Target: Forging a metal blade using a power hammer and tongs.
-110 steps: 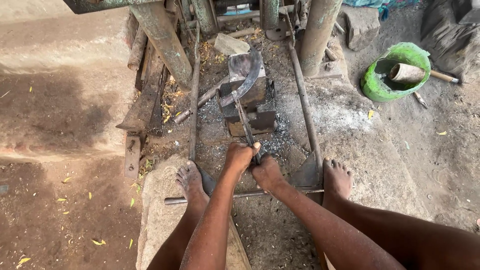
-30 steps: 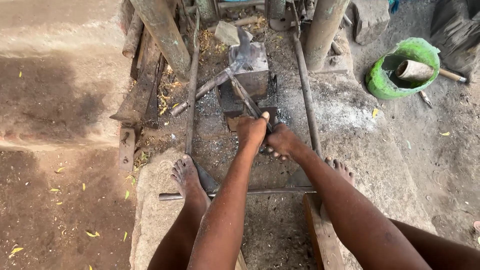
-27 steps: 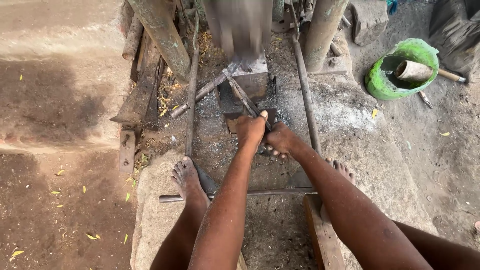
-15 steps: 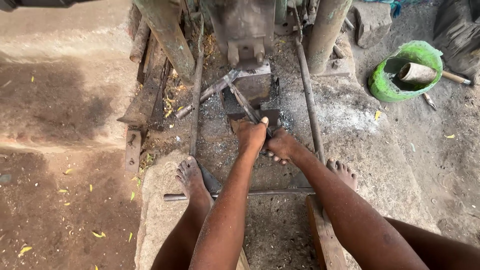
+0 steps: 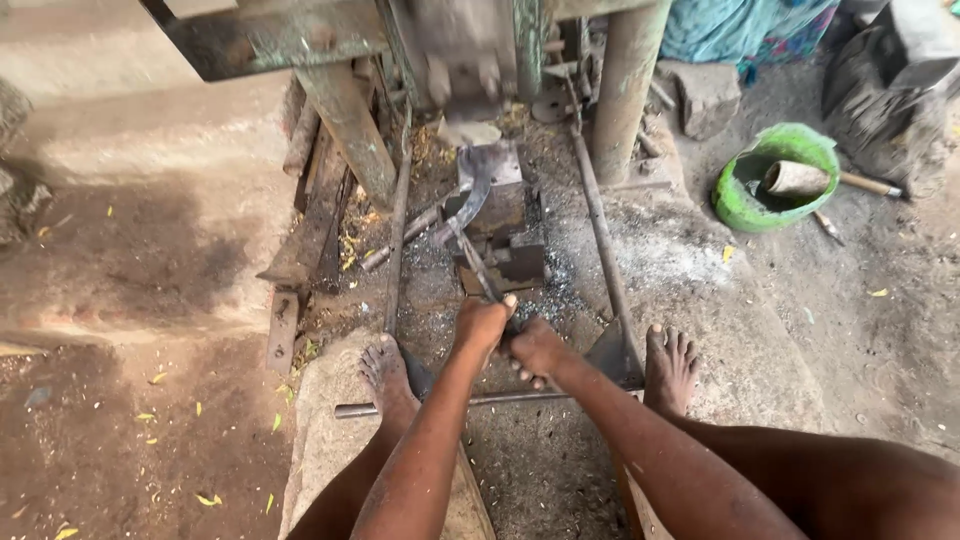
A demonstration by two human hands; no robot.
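Both hands grip the handles of long metal tongs [image 5: 472, 262]. My left hand [image 5: 482, 322] is closed over the upper part of the handles and my right hand [image 5: 535, 349] holds them just beside it. The tongs clamp a curved dark metal blade [image 5: 473, 192] that lies on the anvil block [image 5: 500, 200]. A blurred hammer head [image 5: 455, 75] of the green power hammer hangs above the blade. My bare left foot [image 5: 385, 372] rests on a thin metal bar [image 5: 420, 405], and my right foot [image 5: 670, 365] is planted on the ground.
A green basin [image 5: 745, 195] holding a wooden-handled tool stands at the right. Rusty posts [image 5: 625, 85] and a slanted beam [image 5: 350, 125] frame the machine. Long iron rods [image 5: 600, 235] run along the ground. Dirt floor lies at the left, a stone slab under my legs.
The hammer head, which had come down onto the blade, has risen again. My hands and the tongs have drawn back toward me, and the view has tilted up.
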